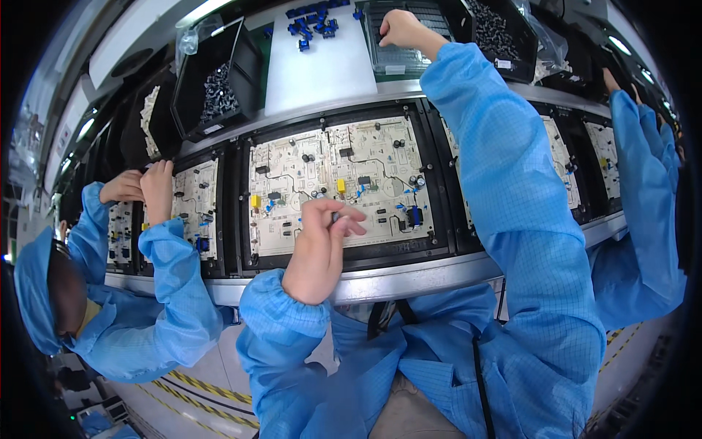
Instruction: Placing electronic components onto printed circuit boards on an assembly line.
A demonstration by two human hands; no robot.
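My left hand [320, 245] is over the lower middle of a cream circuit board [289, 157] in a black frame. Between its thumb and fingers sits a small dark cylindrical component [336, 216]. My right arm stretches to the far side, where my right hand [406, 31] is above a grey tray [398, 55] of small parts. Its fingers are pinched together, and whatever is between them is too small to make out. The board carries yellow block components [341, 186], a dark blue transformer-like part [414, 216] and small black cylinders.
Blue components [303, 45] lie on a white sheet [314, 80] beyond the board. Black bins [238, 88] of small parts flank it. A metal rail [417, 280] runs along the near edge. At left a co-worker's hands [157, 186] are over another board; another blue sleeve [636, 175] is at right.
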